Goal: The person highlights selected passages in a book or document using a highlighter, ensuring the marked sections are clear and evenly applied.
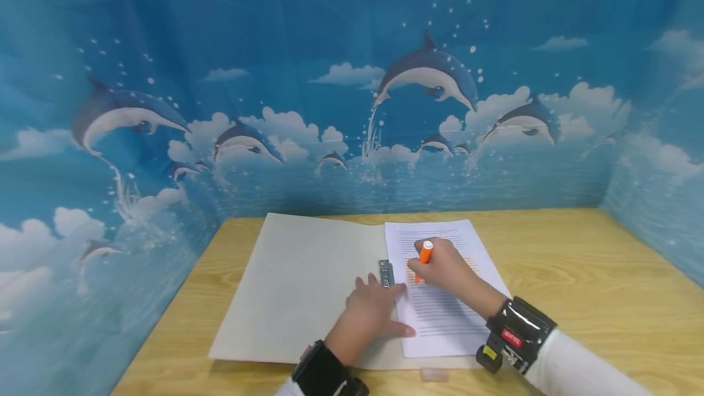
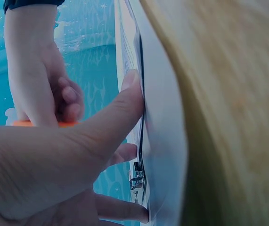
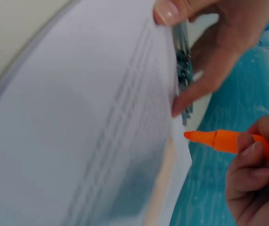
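An orange highlighter (image 1: 426, 253) is pinched in my right hand (image 1: 444, 266), its tip pointing down at the printed sheet (image 1: 445, 322). Several lines of text beside that hand carry orange marking. In the right wrist view the highlighter (image 3: 226, 141) shows its uncapped orange tip, close to the sheet's edge. My left hand (image 1: 370, 311) has its fingers spread, with thumb and forefinger on the sheet's left margin and the other fingers on the open folder (image 1: 297, 286). Between them lies a metal clip (image 1: 386, 274), partly covered by the left hand.
The folder lies open on a wooden table (image 1: 561, 261), its left cover bare. A small translucent pinkish piece (image 1: 434, 374) lies by the folder's front edge. Behind the table hangs a blue curtain (image 1: 308, 29) with dolphins, which also flanks both sides.
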